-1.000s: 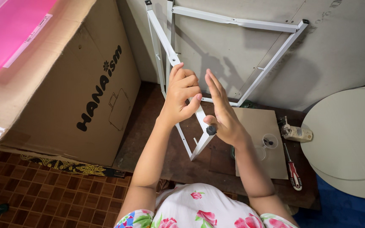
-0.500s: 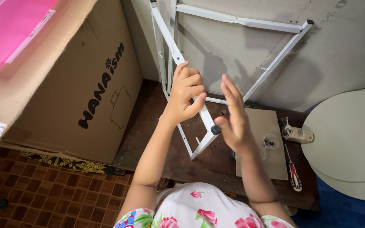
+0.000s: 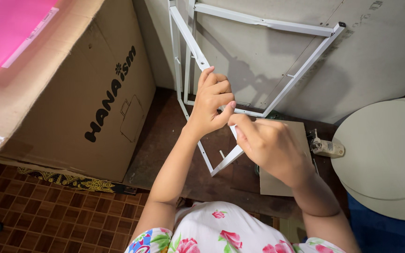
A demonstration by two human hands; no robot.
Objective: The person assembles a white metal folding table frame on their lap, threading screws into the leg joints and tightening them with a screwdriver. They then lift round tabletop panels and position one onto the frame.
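Gripping white metal frame (image 3: 258, 61) bar, left hand (image 3: 214, 105) closed; right hand (image 3: 268, 145) pinching its joint, assembly looks unfinished.

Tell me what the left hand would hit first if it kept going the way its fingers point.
The left hand points up and away along the white metal bar it grips; beyond that, probably the grey wall, though depth is unclear.

A white metal bar (image 3: 193, 44), slanted, gripped against the leaning white frame (image 3: 268, 23).
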